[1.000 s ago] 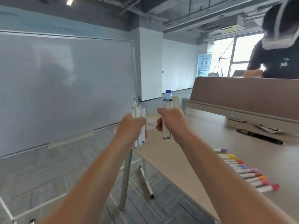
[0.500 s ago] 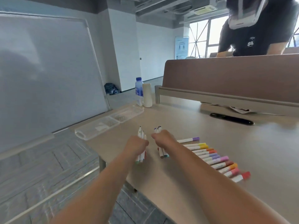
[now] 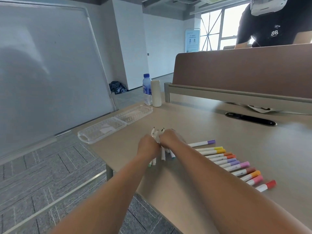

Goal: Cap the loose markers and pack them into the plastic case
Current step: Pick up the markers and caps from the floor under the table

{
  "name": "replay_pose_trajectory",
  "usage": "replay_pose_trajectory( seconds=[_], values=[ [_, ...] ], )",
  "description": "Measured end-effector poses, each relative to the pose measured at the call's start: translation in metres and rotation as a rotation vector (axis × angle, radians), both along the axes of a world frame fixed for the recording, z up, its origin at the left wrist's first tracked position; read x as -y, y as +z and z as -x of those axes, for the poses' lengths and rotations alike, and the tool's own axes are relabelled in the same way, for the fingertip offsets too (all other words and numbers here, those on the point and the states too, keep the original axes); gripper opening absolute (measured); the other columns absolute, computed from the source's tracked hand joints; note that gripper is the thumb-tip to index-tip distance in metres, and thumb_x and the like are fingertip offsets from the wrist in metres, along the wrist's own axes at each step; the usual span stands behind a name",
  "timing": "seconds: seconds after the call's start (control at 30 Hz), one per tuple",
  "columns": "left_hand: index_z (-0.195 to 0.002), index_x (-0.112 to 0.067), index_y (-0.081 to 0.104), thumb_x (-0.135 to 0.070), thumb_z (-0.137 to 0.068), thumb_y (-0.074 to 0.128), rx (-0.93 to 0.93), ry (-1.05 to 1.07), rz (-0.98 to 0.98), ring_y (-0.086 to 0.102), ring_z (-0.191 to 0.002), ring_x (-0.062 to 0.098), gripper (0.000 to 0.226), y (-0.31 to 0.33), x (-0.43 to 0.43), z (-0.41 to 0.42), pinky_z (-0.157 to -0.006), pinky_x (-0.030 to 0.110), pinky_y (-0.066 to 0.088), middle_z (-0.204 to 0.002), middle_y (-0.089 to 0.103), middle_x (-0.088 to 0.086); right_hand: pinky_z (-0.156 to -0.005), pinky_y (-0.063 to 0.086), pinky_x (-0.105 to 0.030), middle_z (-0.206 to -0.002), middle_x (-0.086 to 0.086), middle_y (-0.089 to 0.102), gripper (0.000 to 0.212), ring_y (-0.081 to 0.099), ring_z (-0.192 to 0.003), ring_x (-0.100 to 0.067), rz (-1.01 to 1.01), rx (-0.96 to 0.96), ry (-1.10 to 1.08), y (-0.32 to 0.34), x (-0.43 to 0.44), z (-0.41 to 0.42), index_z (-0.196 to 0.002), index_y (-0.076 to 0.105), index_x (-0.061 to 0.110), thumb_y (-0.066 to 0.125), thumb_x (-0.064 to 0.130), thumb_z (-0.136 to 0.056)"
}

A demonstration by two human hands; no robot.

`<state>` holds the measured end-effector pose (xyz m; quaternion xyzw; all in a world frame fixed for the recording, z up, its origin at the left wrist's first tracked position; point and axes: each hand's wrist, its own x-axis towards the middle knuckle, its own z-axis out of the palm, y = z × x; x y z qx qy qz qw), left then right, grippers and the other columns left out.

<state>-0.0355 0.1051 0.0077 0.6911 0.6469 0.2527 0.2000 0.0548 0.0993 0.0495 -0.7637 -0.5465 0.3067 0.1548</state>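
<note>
Gripping uncapped markers upright, tips up, left hand, right hand

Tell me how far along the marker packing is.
Done: a row of capped markers lies on the table. In hand: left hand and right hand each grip a bundle of uncapped markers, tips up. Left: capping those, then packing all; the open plastic case shows no markers.

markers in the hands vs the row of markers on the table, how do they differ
The held markers show bare tips, uncapped; the row markers wear coloured caps. The held markers are bunched, tips up, in the left hand and right hand; the row markers lie flat, side by side, on the table. Both have white barrels.
</note>
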Motion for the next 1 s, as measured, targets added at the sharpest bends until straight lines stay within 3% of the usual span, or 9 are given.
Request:
replay_pose_trajectory(
  seconds=[0.13,0.23,0.43,0.53,0.6,0.67,0.7,0.8,1.0],
  values=[
    [-0.073,-0.004,0.060,-0.015,-0.090,0.058,0.187,0.050,-0.023,0.062,-0.070,0.028,0.020,0.001,0.005,-0.001,-0.059,0.030,0.044,-0.083,0.069,0.020,-0.082,0.049,-0.032,-0.113,-0.010,0.069,0.021,0.066,-0.105,-0.030,-0.108,0.005,-0.035,-0.007,0.002,-0.007,-0.098,0.068,0.008,0.052,0.020,-0.093],
    [-0.076,0.001,0.063,-0.012,-0.088,0.054,0.237,0.042,0.036,0.060,-0.060,0.025,0.020,0.002,0.008,-0.002,-0.044,0.024,0.039,-0.078,0.070,0.020,-0.073,0.048,-0.030,-0.098,-0.012,0.069,0.021,0.068,-0.092,-0.030,-0.161,-0.008,-0.053,-0.009,0.005,-0.011,-0.075,0.058,0.010,0.050,0.017,-0.093],
    [-0.114,-0.001,0.067,-0.014,-0.091,0.050,0.233,-0.001,0.080,0.067,-0.100,0.031,0.032,0.005,0.014,0.002,-0.070,0.026,0.039,-0.105,0.071,0.018,-0.075,0.043,-0.029,-0.109,-0.012,0.066,0.019,0.054,-0.085,-0.026,-0.204,-0.007,-0.049,-0.002,0.012,-0.014,-0.093,0.065,0.005,0.046,0.008,-0.093],
    [-0.130,-0.005,0.061,-0.016,-0.092,0.050,0.220,-0.017,0.084,0.066,-0.099,0.027,0.041,0.009,0.022,0.004,-0.074,0.024,0.040,-0.107,0.071,0.015,-0.073,0.042,-0.029,-0.092,-0.009,0.059,0.023,0.054,-0.084,-0.026,-0.203,0.014,-0.050,0.000,0.019,-0.016,-0.068,0.051,0.010,0.046,0.006,-0.091],
    [-0.122,-0.013,0.064,-0.016,-0.093,0.051,0.231,-0.033,0.081,0.066,-0.093,0.027,0.033,0.011,0.028,0.006,-0.074,0.025,0.041,-0.096,0.071,0.010,-0.071,0.041,-0.028,-0.087,-0.008,0.057,0.025,0.054,-0.081,-0.026,-0.208,0.017,-0.054,0.001,0.023,-0.018,-0.064,0.047,0.011,0.047,0.005,-0.089],
    [-0.095,-0.024,0.064,-0.016,-0.094,0.051,0.201,-0.038,0.072,0.060,-0.085,0.022,0.016,0.014,0.032,0.008,-0.074,0.025,0.041,-0.085,0.066,0.004,-0.070,0.042,-0.028,-0.086,-0.008,0.058,0.023,0.055,-0.080,-0.027,-0.214,0.003,-0.067,0.002,0.028,-0.021,-0.065,0.049,0.010,0.048,0.006,-0.088],
    [-0.095,-0.024,0.064,-0.016,-0.095,0.052,0.177,-0.039,0.070,0.059,-0.088,0.021,0.015,0.014,0.033,0.010,-0.077,0.025,0.041,-0.091,0.067,0.006,-0.069,0.041,-0.028,-0.083,-0.008,0.058,0.023,0.056,-0.079,-0.028,-0.218,-0.013,-0.078,0.002,0.030,-0.023,-0.065,0.049,0.010,0.048,0.007,-0.088],
    [-0.134,-0.011,0.056,-0.019,-0.095,0.053,0.140,-0.037,0.062,0.060,-0.111,0.020,0.040,0.016,0.037,0.015,-0.083,0.019,0.035,-0.125,0.064,0.008,-0.065,0.040,-0.028,-0.070,-0.004,0.053,0.024,0.054,-0.071,-0.026,-0.256,-0.065,-0.110,0.001,0.039,-0.026,-0.065,0.049,0.011,0.049,0.013,-0.089],
    [-0.130,-0.012,0.060,-0.022,-0.092,0.056,0.107,-0.090,-0.002,0.058,-0.118,0.019,0.039,0.030,0.057,0.025,-0.090,0.022,0.038,-0.128,0.064,0.003,-0.056,0.035,-0.029,-0.061,0.000,0.046,0.030,0.049,-0.064,-0.026,-0.356,-0.040,-0.140,-0.001,0.058,-0.027,-0.060,0.043,0.015,0.051,0.024,-0.088]
  ],
)
